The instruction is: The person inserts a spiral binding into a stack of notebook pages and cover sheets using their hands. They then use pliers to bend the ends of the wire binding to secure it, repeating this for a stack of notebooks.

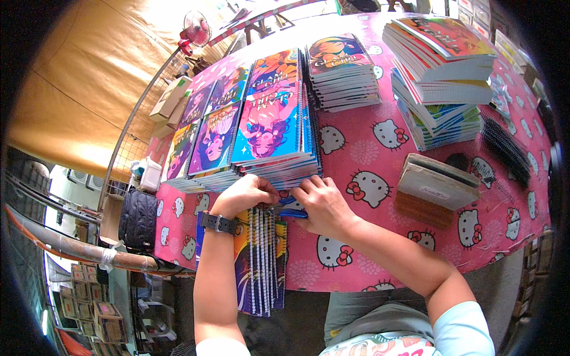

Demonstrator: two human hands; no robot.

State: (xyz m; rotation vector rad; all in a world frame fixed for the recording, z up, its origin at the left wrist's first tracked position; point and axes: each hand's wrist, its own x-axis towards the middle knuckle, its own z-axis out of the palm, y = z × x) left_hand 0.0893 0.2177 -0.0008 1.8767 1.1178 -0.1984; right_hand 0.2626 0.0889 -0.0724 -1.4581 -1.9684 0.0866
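My right hand (323, 204) is closed round a pair of blue-handled pliers (293, 213). Their metal jaws point left, at the top end of a small pile of spiral notebooks (261, 267) with purple and orange covers. My left hand (254, 193), with a dark watch on its wrist, has its fingers pinched together at that same end; what they grip is hidden. Just beyond both hands are rows of stacked notebooks with bright illustrated covers, the nearest being a blue and pink stack (264, 127).
Another notebook stack (341, 65) stands farther back. A tall pile of unbound books (439, 71) leans at the right. Near it lie black binding coils (504, 145) and a brown wooden block (436, 190). A black bag (138, 219) sits at the pink table's left edge.
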